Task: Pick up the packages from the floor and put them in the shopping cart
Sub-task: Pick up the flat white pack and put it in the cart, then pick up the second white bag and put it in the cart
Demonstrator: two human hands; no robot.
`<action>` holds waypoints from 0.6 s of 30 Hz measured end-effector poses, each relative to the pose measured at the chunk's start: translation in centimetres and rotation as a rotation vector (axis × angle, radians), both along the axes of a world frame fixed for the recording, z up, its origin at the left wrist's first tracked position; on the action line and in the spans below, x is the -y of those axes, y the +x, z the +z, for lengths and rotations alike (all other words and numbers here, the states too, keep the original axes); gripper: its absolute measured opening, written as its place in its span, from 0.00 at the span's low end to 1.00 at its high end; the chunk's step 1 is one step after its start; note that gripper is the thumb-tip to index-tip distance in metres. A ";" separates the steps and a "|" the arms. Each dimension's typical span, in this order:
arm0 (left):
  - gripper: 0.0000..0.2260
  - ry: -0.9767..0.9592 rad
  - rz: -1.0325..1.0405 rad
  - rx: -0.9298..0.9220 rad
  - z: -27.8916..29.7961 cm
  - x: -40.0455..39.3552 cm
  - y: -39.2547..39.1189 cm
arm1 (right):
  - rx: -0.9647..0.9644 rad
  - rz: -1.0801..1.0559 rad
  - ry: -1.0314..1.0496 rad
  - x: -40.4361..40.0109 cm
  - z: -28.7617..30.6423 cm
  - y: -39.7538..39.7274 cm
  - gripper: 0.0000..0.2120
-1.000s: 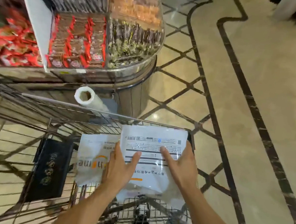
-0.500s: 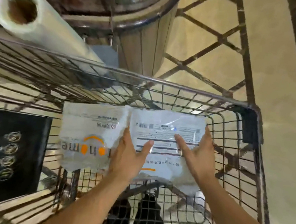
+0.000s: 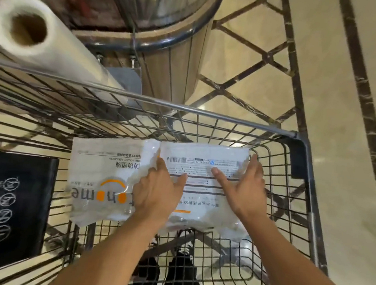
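Note:
Both hands rest inside the wire shopping cart (image 3: 302,139). A white plastic package with printed text and a barcode (image 3: 205,167) lies on the cart's mesh floor at the right end. My left hand (image 3: 157,192) grips its left edge and my right hand (image 3: 244,189) presses its right side, fingers spread over the top. Beside it on the left lies a second white package with an orange and grey logo (image 3: 100,180), partly under my left hand. A black package with white round symbols (image 3: 8,205) lies at the cart's left.
A roll of clear plastic bags (image 3: 32,33) hangs just beyond the cart's far rim. Behind it stands a rounded wooden display stand with a metal rim (image 3: 179,56). Beige floor tiles with dark lines (image 3: 357,112) stretch to the right. Dark shoes (image 3: 181,277) show beneath the mesh.
The white package has gone from above the cart rim down onto the cart floor, next to the logo package. My view has dropped closer to the cart.

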State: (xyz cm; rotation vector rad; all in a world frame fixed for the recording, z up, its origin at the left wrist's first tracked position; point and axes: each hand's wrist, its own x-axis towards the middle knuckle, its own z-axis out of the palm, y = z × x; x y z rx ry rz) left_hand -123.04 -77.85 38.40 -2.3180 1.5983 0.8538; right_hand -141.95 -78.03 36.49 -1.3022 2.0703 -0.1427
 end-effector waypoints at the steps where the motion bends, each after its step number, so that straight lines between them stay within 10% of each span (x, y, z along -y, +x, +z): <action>1: 0.33 -0.016 -0.035 -0.003 1.0 0.2 0.5 | -0.048 0.039 -0.015 0.0 1.1 0.2 0.55; 11: 0.30 -0.426 -0.397 0.127 17.3 -0.3 10.5 | -0.302 0.543 -0.186 2.3 19.0 5.1 0.41; 18: 0.32 -0.611 -0.207 0.399 34.0 -7.0 21.7 | -0.366 0.929 -0.471 5.8 35.1 14.5 0.48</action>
